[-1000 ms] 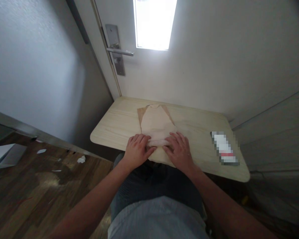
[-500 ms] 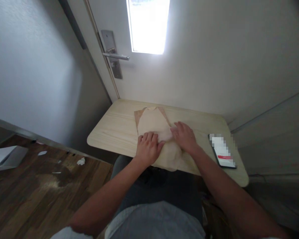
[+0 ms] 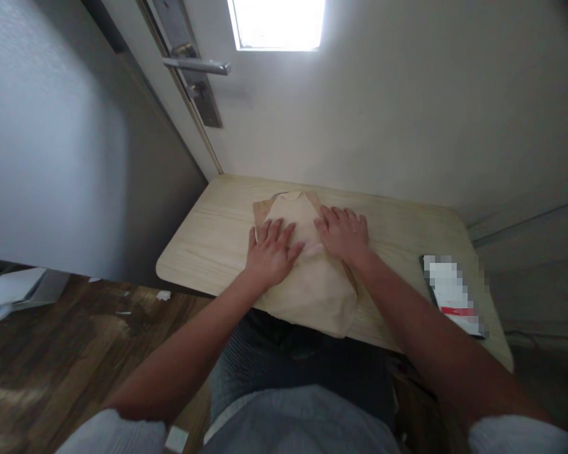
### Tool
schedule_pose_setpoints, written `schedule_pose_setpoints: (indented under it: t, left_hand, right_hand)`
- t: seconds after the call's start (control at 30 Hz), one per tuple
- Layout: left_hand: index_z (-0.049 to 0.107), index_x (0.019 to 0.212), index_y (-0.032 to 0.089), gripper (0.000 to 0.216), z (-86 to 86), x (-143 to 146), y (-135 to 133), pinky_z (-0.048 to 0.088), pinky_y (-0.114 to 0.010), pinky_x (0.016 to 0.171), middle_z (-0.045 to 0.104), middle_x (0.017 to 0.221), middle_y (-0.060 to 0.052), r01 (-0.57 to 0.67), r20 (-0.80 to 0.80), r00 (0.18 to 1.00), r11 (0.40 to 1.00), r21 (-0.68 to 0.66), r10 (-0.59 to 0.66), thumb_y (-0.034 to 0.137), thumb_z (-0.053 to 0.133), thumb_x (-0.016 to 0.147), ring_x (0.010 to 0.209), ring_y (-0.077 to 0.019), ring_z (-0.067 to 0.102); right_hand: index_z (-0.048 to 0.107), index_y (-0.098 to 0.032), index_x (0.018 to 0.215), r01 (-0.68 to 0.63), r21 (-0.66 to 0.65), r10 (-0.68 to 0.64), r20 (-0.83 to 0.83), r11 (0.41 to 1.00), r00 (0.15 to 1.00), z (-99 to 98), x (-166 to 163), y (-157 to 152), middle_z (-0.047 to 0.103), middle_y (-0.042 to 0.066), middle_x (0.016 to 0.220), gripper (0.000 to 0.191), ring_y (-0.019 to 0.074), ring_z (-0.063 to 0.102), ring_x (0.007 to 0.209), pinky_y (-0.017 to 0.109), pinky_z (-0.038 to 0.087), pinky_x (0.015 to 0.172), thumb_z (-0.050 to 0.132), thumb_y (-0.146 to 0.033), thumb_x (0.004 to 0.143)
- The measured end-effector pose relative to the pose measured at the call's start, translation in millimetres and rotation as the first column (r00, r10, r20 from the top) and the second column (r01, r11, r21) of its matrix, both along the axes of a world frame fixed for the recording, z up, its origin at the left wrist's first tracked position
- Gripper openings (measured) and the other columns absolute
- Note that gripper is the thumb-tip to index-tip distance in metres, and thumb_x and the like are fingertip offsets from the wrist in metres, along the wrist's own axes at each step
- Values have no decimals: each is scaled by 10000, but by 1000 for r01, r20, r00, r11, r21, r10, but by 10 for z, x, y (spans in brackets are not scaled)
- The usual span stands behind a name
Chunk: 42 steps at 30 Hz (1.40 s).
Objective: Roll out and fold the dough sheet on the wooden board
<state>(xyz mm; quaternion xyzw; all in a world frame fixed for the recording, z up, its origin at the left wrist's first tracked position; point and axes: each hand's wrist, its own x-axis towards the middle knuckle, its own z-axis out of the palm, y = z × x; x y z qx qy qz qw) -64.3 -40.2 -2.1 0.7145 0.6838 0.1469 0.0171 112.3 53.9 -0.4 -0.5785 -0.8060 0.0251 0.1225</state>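
Observation:
A thin beige cloth (image 3: 312, 287), perhaps a garment, lies spread over the middle of the pale wooden table (image 3: 208, 246). Its top end is narrow, and its lower end hangs slightly past the near edge. Brown, stiff-looking material (image 3: 261, 213) shows from beneath it at the far corners. With fingers spread, my left hand (image 3: 271, 255) rests flat on the cloth's left side. My right hand (image 3: 344, 233) presses palm down along its right edge, fingers stretched out. Both hands are open and grip nothing.
A phone (image 3: 454, 295) with a blurred screen lies at the table's right end. Beyond the table stands a white door with a metal handle (image 3: 199, 65). White box-like material (image 3: 23, 290) and paper scraps lie on the wooden floor at left.
Both hands have moved farther up the cloth and spread apart. The cloth's lower part now lies flatter and wider. The camera view has tilted down and closer.

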Motion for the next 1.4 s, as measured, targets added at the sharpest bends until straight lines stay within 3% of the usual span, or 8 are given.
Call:
schedule_pose_setpoints:
  t: [0.3,0.53,0.83,1.07,1.2,1.4]
  left_hand:
    - [476,1459,292,504,49,-234,309,222,-667,1171,424,1571,-93,7,-30,1000,997,-74,-9,509,302,1039,1464,-331,327]
    - [428,1490,305,563,97,-139,170,252,-615,1185,392,1594,-68,-44,-88,995,995,-90,36,565,225,1033,1468,-296,321]
    - [384,1527,271,609,86,59,-282,242,-600,1194,376,1616,-66,-9,-98,995,999,-44,5,574,199,1032,1488,-300,306]
    - [390,1525,285,570,58,-108,-393,225,-616,1194,401,1605,-53,1,-152,988,1000,1,-1,537,235,1039,1482,-302,323]
    - [404,1523,257,543,80,-175,-457,208,-639,1193,415,1597,-58,-28,-172,985,1000,-6,26,462,257,1042,1482,-311,321]
    - [430,1510,201,560,100,-59,-838,219,-624,1199,435,1584,-75,-81,-165,984,996,-45,73,414,210,1042,1481,-293,333]
  right_hand:
    - [521,-197,1411,82,-99,-80,27,992,996,56,-267,339,580,180,1394,567,369,506,1252,578,363,1031,330,-550,1009]
    - [533,-185,1403,148,-156,-147,16,977,989,61,-215,252,584,168,1402,572,337,526,1254,494,395,1031,314,-539,1010]
    - [453,-130,1478,165,-77,-158,89,983,983,40,92,-393,626,214,1332,577,347,559,1219,513,349,1035,286,-459,1034]
    - [447,-82,1466,139,-32,-136,77,990,988,18,173,-1000,630,226,1332,578,351,525,1275,575,251,1113,303,-444,1039]
    - [468,-91,1451,160,29,-161,25,987,987,-12,129,-1339,563,231,1420,562,369,462,1336,603,239,1121,310,-436,1037]
    - [449,-39,1463,181,102,-179,-33,978,983,-94,122,-1682,465,232,1517,580,380,359,1422,656,192,1143,301,-404,1037]
